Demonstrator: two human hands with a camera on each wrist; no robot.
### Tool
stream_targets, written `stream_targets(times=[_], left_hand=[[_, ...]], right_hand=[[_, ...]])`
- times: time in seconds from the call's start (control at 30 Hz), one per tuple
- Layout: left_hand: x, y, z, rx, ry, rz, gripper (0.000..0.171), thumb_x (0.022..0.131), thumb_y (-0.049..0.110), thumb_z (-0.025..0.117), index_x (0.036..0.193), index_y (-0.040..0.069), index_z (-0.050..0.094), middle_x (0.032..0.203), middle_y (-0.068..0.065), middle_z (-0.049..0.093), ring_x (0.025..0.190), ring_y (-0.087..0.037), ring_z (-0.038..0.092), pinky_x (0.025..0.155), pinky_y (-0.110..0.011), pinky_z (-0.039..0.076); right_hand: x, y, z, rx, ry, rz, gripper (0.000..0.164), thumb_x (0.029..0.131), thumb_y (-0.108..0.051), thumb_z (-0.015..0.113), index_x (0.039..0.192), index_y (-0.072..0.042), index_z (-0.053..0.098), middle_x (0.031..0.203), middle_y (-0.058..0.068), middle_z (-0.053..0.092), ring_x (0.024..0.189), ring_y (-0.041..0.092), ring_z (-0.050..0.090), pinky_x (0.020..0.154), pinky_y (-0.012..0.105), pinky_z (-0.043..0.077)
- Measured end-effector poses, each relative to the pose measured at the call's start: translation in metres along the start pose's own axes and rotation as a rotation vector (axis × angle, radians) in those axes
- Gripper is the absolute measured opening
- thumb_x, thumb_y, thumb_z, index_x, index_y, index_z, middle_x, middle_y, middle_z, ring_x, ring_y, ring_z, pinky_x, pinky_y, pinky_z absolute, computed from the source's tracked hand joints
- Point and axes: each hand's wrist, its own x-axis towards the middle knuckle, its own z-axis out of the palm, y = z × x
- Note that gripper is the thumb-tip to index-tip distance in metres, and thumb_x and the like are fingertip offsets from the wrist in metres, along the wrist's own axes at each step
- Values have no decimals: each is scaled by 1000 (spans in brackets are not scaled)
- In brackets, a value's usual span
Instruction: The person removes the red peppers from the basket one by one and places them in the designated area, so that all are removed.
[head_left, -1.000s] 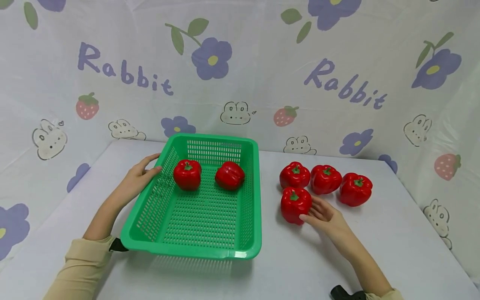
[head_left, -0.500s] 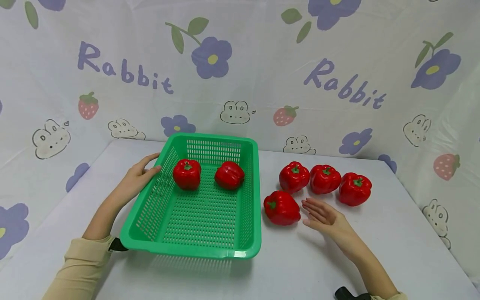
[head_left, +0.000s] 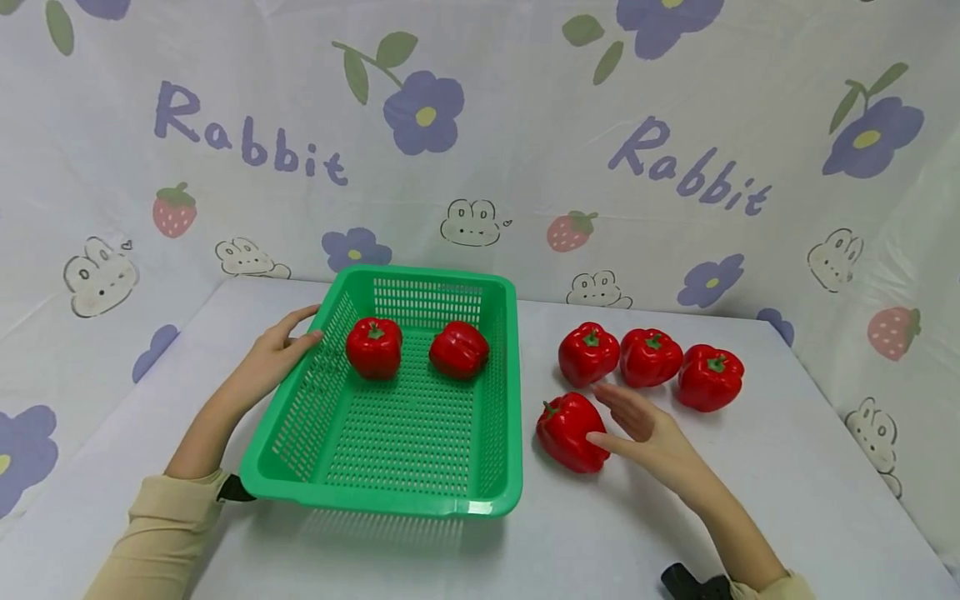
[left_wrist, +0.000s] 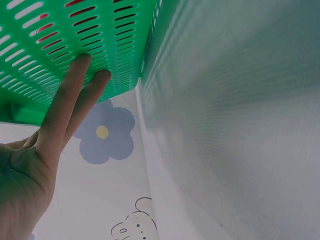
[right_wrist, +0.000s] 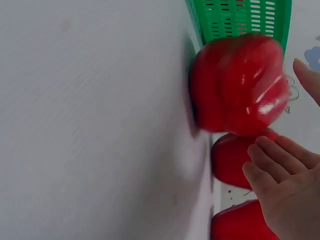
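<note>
In the head view, six red peppers are in sight. Two peppers (head_left: 374, 348) lie inside the one green basket (head_left: 390, 503), centre-left; three peppers (head_left: 651, 358) line up at right of centre; a single tilted pepper (head_left: 572, 433) sits on the surface (head_left: 600, 533), just right of the basket. The right hand (head_left: 658, 442) is beside that single pepper, its grip spread wide and holding nothing. The left hand (head_left: 273, 350) rests on the basket's left rim.

In the left wrist view, two straight fingers of that hand touch the basket's outer wall, the grip uncurled.

In the right wrist view, the single pepper fills upper centre-right, apart from the thumb; two more peppers show below.
</note>
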Motion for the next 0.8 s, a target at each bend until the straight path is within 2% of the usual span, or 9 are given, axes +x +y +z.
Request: stream_targets(times=[0.2,0.47,0.67,0.8], left_hand=[[0,0,0,-1,2,-8,62,104,38,42,157,13,19,116,-31,65,80,-7,68,70,-26,55],[-1,2,1,-4,1,-5,62,105,37,42,157,13,19,116,-31,66,81,-7,68,70,-26,55],[-1,2,1,-12,-5,4,62,105,38,42,157,13,19,115,-31,66,80,-7,68,71,-27,55],[-1,1,0,-14,-2,-3,62,104,39,42,157,14,20,115,-31,66,79,-6,68,71,-27,56]], right_hand=[[9,-20,14,-105,30,-44,78,83,-31,78,148,-9,39,151,14,45,142,38,39,107,52,39],[22,-40,31,-308,62,31,83,78,-36,81,144,-4,43,143,19,52,131,41,49,90,48,55],[26,-49,39,-410,60,83,82,77,-37,81,140,3,46,130,22,60,119,41,56,84,48,57],[29,-51,44,-460,64,85,81,77,-35,81,138,6,46,123,22,64,113,40,60,82,48,58]])
